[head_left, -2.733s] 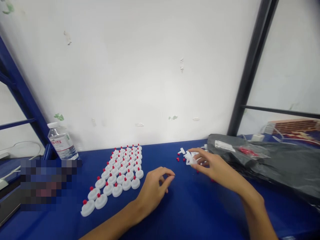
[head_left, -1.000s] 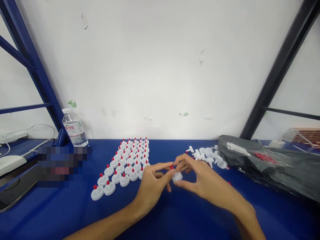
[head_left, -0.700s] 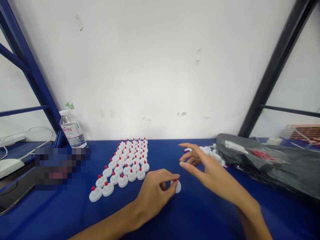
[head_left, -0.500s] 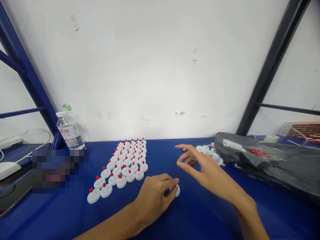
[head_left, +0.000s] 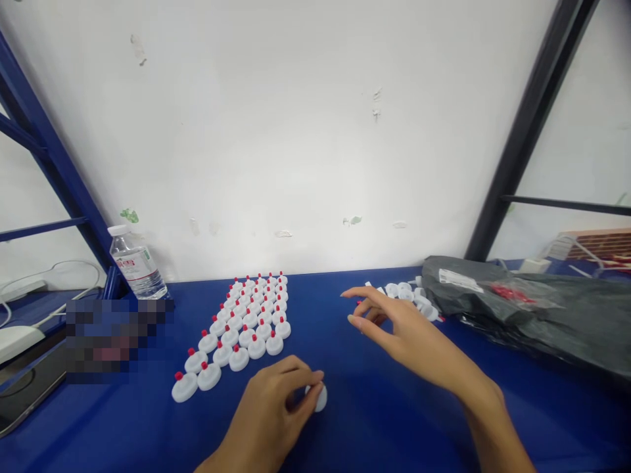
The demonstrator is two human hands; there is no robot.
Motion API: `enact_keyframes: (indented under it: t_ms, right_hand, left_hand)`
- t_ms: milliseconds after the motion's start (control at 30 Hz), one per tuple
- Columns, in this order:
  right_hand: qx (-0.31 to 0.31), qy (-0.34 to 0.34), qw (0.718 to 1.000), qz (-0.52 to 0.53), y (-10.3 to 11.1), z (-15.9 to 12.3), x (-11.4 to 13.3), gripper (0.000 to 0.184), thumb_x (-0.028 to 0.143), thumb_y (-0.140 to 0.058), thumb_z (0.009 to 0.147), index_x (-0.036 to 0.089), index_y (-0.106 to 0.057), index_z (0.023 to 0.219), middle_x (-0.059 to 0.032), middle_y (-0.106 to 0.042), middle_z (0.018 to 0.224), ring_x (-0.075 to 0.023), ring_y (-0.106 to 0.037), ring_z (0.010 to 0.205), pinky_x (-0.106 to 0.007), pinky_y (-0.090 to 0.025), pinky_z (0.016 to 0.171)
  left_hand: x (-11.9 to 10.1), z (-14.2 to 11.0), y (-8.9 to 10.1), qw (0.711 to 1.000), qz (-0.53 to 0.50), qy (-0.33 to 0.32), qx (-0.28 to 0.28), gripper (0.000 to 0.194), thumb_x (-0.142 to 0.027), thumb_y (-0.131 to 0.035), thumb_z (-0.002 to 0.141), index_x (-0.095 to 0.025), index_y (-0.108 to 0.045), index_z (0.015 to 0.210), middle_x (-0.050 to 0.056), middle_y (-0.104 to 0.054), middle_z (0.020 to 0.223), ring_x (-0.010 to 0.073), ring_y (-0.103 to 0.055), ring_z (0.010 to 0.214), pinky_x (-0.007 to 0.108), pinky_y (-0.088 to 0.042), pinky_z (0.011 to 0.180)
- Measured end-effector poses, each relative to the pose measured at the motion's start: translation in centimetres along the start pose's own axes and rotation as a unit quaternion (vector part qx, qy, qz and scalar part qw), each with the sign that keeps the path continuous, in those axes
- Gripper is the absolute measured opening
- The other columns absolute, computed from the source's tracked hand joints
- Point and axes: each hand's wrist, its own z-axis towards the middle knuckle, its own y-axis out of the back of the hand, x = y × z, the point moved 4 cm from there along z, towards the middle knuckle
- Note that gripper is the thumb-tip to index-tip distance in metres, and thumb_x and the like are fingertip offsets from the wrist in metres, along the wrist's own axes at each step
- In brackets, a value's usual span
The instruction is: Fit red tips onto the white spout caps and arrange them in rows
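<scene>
My left hand (head_left: 276,410) is closed, thumb and fingers pinching a white round cap (head_left: 321,399) low over the blue table; the fingers hide its top. To the right, my right hand (head_left: 399,328) hovers with its fingers apart and curved, holding nothing. Rows of white caps with red tips (head_left: 239,358) stand upright on the table, left of my left hand. Beyond my right hand lies a loose pile of white caps (head_left: 405,293), with a few red bits among them, partly covered by the hand.
A grey plastic bag (head_left: 473,289) with a clear packet of red pieces (head_left: 513,293) lies at the right. A water bottle (head_left: 138,266) stands at the back left by the blue frame. A dark phone-like device (head_left: 29,387) and white cables (head_left: 64,303) are on the left.
My left hand has moved left and slightly nearer to me, carrying the white cap along. My right hand has stayed almost in place, still with its fingers apart.
</scene>
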Motion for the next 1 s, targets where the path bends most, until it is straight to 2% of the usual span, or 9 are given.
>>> enact_keyframes:
  t_ms: [167,267,367,533,633,733,833,1000]
  right_hand:
    - [0.006,0.004,1.0,-0.005,0.1,-0.1,0.0,0.034,0.045,-0.053,0.099,0.041,-0.056,0.133,0.0022,-0.071,0.105,-0.0185,-0.068,0.093,-0.034,-0.051,0.084]
    - [0.008,0.003,1.0,-0.002,0.1,0.0,0.1,0.031,0.046,-0.053,0.099,0.04,-0.058,0.13,0.0027,-0.072,0.103,-0.0185,-0.067,0.093,-0.034,-0.051,0.084]
    - [0.009,0.004,1.0,-0.003,0.1,-0.1,0.2,0.031,0.044,-0.052,0.1,0.04,-0.059,0.13,0.0031,-0.072,0.101,-0.0183,-0.067,0.093,-0.034,-0.051,0.083]
    - [0.003,0.006,1.0,-0.009,0.3,-0.3,0.3,0.031,0.044,-0.051,0.1,0.039,-0.061,0.129,0.0023,-0.073,0.101,-0.0185,-0.068,0.092,-0.034,-0.051,0.082]
    - [-0.011,0.007,1.0,-0.013,0.7,-0.2,0.1,0.03,0.044,-0.052,0.099,0.037,-0.063,0.127,0.0011,-0.074,0.102,-0.0189,-0.069,0.091,-0.033,-0.052,0.08]
    - [-0.053,0.009,0.998,-0.028,1.8,-0.2,-0.5,0.028,0.043,-0.052,0.098,0.033,-0.067,0.12,-0.0005,-0.075,0.1,-0.0202,-0.069,0.089,-0.033,-0.053,0.078]
    - [-0.118,-0.003,0.991,-0.058,3.6,-0.4,-2.0,0.028,0.043,-0.052,0.098,0.03,-0.07,0.114,-0.0016,-0.076,0.096,-0.0211,-0.07,0.085,-0.033,-0.053,0.076]
    - [-0.205,-0.059,0.969,-0.122,7.2,-1.6,-6.4,0.027,0.04,-0.053,0.095,0.026,-0.072,0.107,-0.0036,-0.077,0.097,-0.0239,-0.071,0.091,-0.035,-0.054,0.08]
  left_hand:
    - [3.1,-3.0,3.8,0.995,0.057,0.045,-0.064,0.024,-0.038,-0.058,0.095,-0.028,-0.079,0.1,-0.002,-0.074,0.084,0.0084,-0.059,0.054,0.017,-0.046,0.05]
    - [5.1,-4.1,6.2,0.986,0.116,0.069,-0.099,0.029,-0.046,-0.057,0.094,-0.029,-0.08,0.098,0.0,-0.076,0.092,0.0129,-0.068,0.067,0.019,-0.051,0.056]
    - [6.7,-4.3,7.6,0.976,0.173,0.099,-0.09,0.035,-0.051,-0.054,0.093,-0.029,-0.08,0.1,0.001,-0.075,0.1,0.0153,-0.07,0.07,0.022,-0.052,0.058]
    - [8.0,-3.7,7.9,0.965,0.216,0.118,-0.092,0.037,-0.047,-0.049,0.094,-0.028,-0.08,0.098,0.002,-0.075,0.101,0.0162,-0.07,0.068,0.024,-0.052,0.061]
    - [7.7,-3.0,7.7,0.963,0.231,0.111,-0.085,0.037,-0.044,-0.047,0.095,-0.027,-0.079,0.099,0.003,-0.076,0.102,0.0175,-0.072,0.075,0.024,-0.052,0.064]
    - [7.0,-2.5,7.9,0.949,0.271,0.135,-0.085,0.036,-0.04,-0.046,0.094,-0.026,-0.078,0.101,0.003,-0.077,0.097,0.0173,-0.07,0.067,0.025,-0.05,0.06]
    - [6.3,-2.4,8.4,0.93,0.318,0.163,-0.09,0.038,-0.038,-0.045,0.093,-0.024,-0.076,0.11,0.004,-0.076,0.095,0.019,-0.069,0.063,0.027,-0.048,0.054]
    - [5.3,-2.7,8.2,0.918,0.348,0.161,-0.107,0.039,-0.047,-0.047,0.094,-0.029,-0.073,0.116,0.005,-0.07,0.112,0.0202,-0.072,0.071,0.026,-0.048,0.049]
